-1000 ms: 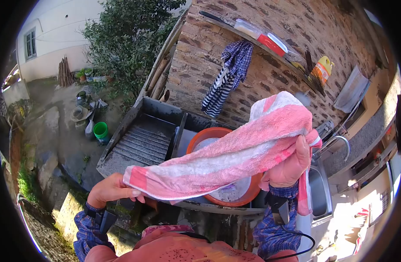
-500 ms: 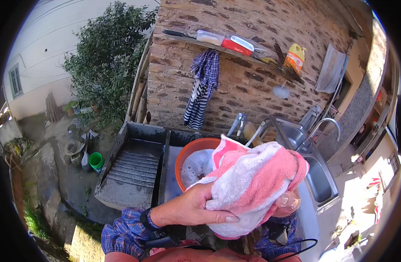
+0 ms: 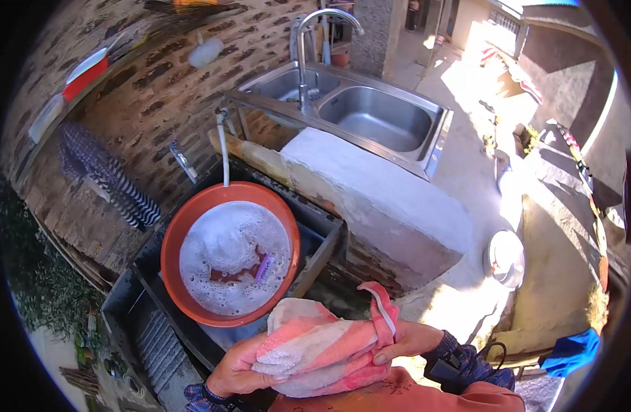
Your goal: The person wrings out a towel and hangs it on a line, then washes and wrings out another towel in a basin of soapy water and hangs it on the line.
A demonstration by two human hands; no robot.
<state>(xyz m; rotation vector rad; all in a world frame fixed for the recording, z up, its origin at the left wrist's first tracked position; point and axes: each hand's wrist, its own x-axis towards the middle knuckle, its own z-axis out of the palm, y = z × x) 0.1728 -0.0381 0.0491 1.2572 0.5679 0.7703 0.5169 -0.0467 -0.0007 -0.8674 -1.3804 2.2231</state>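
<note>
A pink-and-white striped towel (image 3: 322,350) is bunched lengthwise between my two hands, close to my body. My left hand (image 3: 238,367) grips its left end, thumb lying over the cloth. At the other end my right hand (image 3: 413,341) pinches the towel, and a pink-edged corner sticks up beside it. Just beyond the towel stands an orange basin (image 3: 170,268) of sudsy water. A purple brush (image 3: 264,268) shows among the foam, partly covered.
The basin rests in a dark stone trough with a ribbed washboard (image 3: 163,350) on the left. A white-topped ledge (image 3: 377,185) and a steel double sink (image 3: 436,117) with a tall faucet lie beyond. Blue cloth (image 3: 569,351) hangs at right; striped cloth (image 3: 116,178) hangs on the brick wall.
My view has swung to the right, bringing the sink and courtyard further in. The towel has come lower, nearer my body, and is now gathered lengthwise with a hand at each end.
</note>
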